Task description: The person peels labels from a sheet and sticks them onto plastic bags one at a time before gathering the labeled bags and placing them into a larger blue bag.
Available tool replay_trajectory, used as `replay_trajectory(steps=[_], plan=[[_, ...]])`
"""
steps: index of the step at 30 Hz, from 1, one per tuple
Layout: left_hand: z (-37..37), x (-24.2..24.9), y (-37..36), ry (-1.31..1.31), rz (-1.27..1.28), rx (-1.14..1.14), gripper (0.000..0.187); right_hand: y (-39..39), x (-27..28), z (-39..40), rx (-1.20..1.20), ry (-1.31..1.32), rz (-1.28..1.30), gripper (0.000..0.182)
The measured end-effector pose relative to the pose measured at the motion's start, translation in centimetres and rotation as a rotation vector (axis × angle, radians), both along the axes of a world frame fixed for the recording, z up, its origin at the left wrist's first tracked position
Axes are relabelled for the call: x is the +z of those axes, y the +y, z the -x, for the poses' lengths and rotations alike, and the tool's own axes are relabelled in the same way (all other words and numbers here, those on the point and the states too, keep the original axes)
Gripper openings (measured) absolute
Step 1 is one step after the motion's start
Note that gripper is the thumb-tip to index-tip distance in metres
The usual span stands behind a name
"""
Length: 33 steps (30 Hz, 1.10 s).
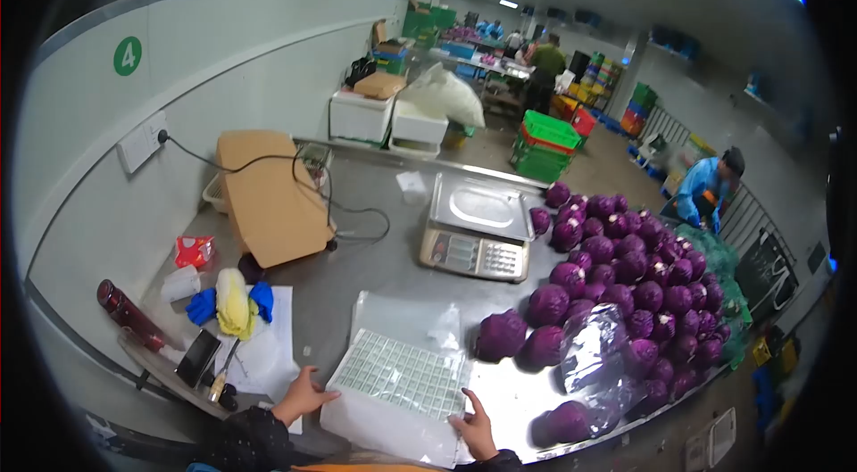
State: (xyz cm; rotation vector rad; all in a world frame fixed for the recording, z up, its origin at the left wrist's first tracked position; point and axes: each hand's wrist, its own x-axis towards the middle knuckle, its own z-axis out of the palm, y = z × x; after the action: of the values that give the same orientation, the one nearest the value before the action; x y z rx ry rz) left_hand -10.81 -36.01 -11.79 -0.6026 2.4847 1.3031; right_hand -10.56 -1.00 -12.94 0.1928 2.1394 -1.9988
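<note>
A label sheet (402,374) printed with a grid of small pale-green squares lies at the table's near edge, with white paper (384,438) below it. My left hand (303,398) grips its left side, thumb and forefinger at the edge. At the right edge, my right hand (478,427) has its thumb and forefinger against the sheet, the other fingers curled. Clear plastic (379,310) lies flat just beyond the sheet. Several purple cabbages (629,271) are heaped to the right, and the nearest cabbage (569,421) sits partly under clear film (594,347).
A weighing scale (478,231) stands mid-table. Left are a cardboard box (268,200), black cable (259,164), yellow-white napa cabbage (234,302), blue gloves (202,306), phone (198,358) and dark red bottle (125,311). A co-worker in blue (701,186) bends beyond the heap. Green crates (544,144) stand behind.
</note>
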Motion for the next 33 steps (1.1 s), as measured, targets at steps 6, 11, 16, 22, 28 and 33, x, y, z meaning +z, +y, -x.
replay_trajectory(steps=[6, 11, 16, 22, 28, 33], plan=[[1.9, 0.6, 0.4, 0.026, -0.578, 0.092, 0.07, 0.8, 1.1, 0.5, 0.064, -0.152, -0.107, 0.04], [4.2, -0.6, 0.9, 0.051, -0.631, -0.297, 0.053, -0.3, -0.2, 1.3, 0.019, -0.096, 0.028, 0.037], [4.6, -0.9, 0.6, 0.0, -0.636, -0.287, 0.041, 0.6, -0.7, 1.8, 0.148, 0.033, -0.323, 0.038], [4.7, 6.7, 0.2, 0.281, -0.641, -0.128, 0.038, 0.5, 4.9, 1.4, -0.107, 0.036, 0.239, 0.041], [2.3, 17.6, 1.9, 0.492, -0.467, -0.224, 0.028, 3.1, 14.2, 0.4, -0.037, 0.325, -0.087, 0.02], [3.2, 20.0, 1.8, 1.094, 0.07, -0.475, 0.006, 3.8, 16.1, -1.0, -0.133, 0.558, -0.457, 0.006]])
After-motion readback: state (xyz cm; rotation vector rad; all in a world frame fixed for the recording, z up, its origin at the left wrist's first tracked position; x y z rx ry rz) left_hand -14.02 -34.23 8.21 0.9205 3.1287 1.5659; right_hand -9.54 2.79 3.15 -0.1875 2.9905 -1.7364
